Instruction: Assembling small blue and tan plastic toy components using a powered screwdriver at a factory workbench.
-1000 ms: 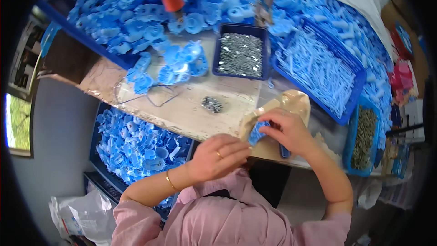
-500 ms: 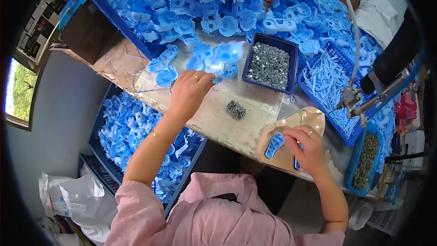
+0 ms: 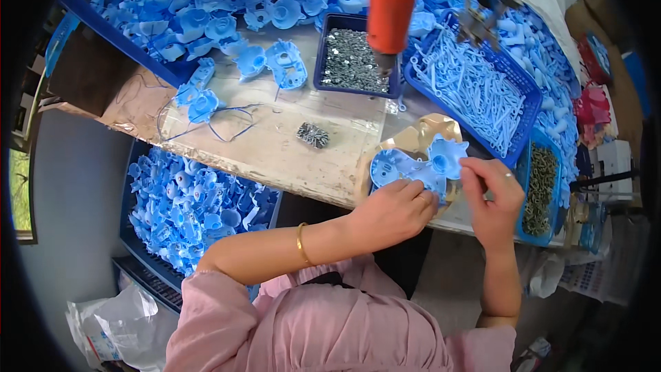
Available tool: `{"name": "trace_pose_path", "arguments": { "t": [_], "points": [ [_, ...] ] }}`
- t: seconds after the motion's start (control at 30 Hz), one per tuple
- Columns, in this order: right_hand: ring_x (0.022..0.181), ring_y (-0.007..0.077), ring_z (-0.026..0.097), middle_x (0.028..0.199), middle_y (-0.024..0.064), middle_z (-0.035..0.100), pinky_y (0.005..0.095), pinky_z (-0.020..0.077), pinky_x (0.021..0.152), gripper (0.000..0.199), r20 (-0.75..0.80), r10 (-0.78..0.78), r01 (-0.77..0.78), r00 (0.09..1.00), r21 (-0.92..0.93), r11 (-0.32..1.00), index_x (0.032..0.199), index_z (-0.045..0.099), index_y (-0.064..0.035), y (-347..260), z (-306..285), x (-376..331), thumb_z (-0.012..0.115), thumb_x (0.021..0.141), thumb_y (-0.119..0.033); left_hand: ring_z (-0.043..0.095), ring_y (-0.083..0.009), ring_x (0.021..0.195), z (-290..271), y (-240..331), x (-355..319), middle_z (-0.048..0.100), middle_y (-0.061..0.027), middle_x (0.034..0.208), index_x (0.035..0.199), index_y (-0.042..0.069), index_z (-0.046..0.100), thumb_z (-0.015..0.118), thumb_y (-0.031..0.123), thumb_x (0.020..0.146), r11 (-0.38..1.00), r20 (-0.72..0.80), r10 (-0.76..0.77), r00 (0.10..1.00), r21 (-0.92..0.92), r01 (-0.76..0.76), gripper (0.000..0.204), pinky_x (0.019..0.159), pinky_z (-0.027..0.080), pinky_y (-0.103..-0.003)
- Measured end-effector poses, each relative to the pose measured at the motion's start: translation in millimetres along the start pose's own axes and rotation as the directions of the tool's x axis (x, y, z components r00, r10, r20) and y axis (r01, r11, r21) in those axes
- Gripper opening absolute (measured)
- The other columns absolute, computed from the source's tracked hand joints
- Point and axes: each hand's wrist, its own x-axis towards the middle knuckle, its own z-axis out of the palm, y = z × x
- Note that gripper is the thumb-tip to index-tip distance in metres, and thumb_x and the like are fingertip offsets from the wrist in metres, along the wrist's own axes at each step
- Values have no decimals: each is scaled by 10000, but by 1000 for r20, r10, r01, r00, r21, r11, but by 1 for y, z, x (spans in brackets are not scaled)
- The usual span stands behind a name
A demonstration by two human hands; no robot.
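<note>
Toward three o'clock, left hand (image 3: 392, 216) pinches blue shell (image 3: 421, 171), best held level; right hand (image 3: 498, 200) touches its rim, grip unclear.

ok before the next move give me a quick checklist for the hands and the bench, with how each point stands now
1. Left hand at the blue plastic shell: ok, fingers are at its near edge.
2. Right hand at the shell's right side: ok, though how firm the grip is, cannot tell.
3. Shell fully seated on the tan holder: cannot tell, the contact is hidden.
4. Metal pieces in the dark blue tray: ok, plenty.
5. Small metal pile on the bench apart from both hands: ok.
6. Orange tool held in a hand: not ok, neither holds it.
</note>
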Motion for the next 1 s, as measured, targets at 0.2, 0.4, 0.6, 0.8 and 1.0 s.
{"name": "trace_pose_path", "arguments": {
  "t": [0.2, 0.4, 0.6, 0.8, 1.0],
  "points": [
    [813, 218, 625, 899, 63, 667, 332, 510, 680, 238, 237, -121, 121, 964, 15, 993, 1016, 711, -56, 9, 19, -21, 727, 784, -7, 586, -291, 1051, -15, -18, -26, 630, -87, 1175, 1215, 62, 606, 809, 158, 730, 967, -213, -197, 957, -202, 154, 534, 944, 473, -412],
    [907, 219, 603, 983, 19, 663, 345, 516, 773, 337, 437, -241, 299, 867, -70, 952, 1091, 708, -100, 26, 39, -32, 657, 763, -46, 473, -368, 1263, -13, -47, -39, 511, -172, 1383, 1408, 36, 434, 773, 130, 765, 844, -5, -395, 919, -397, 361, 733, 1083, 363, -464],
    [911, 223, 584, 975, 12, 640, 344, 510, 785, 403, 557, -262, 363, 788, -77, 929, 1116, 701, -106, 29, 32, -23, 663, 724, -16, 413, -387, 1338, -14, -50, -36, 442, -175, 1471, 1449, 32, 398, 746, 100, 761, 850, 66, -370, 927, -378, 366, 774, 1117, 339, -465],
    [904, 216, 561, 939, 11, 608, 329, 504, 795, 304, 584, -286, 373, 760, -31, 928, 1090, 688, -80, 31, 32, -15, 593, 801, -82, 407, -371, 1357, -15, -48, -26, 434, -167, 1484, 1444, 34, 412, 702, 71, 764, 871, 100, -320, 942, -362, 333, 741, 1132, 334, -476],
    [915, 259, 619, 1012, 43, 661, 344, 522, 780, 254, 568, -269, 192, 778, 193, 962, 1074, 700, -67, 56, 20, 1, 694, 820, -63, 432, -344, 1358, -15, -45, -21, 461, -164, 1461, 1397, 11, 465, 584, 47, 763, 950, 205, -223, 953, -176, 260, 646, 1143, 328, -503]
  ]
}}
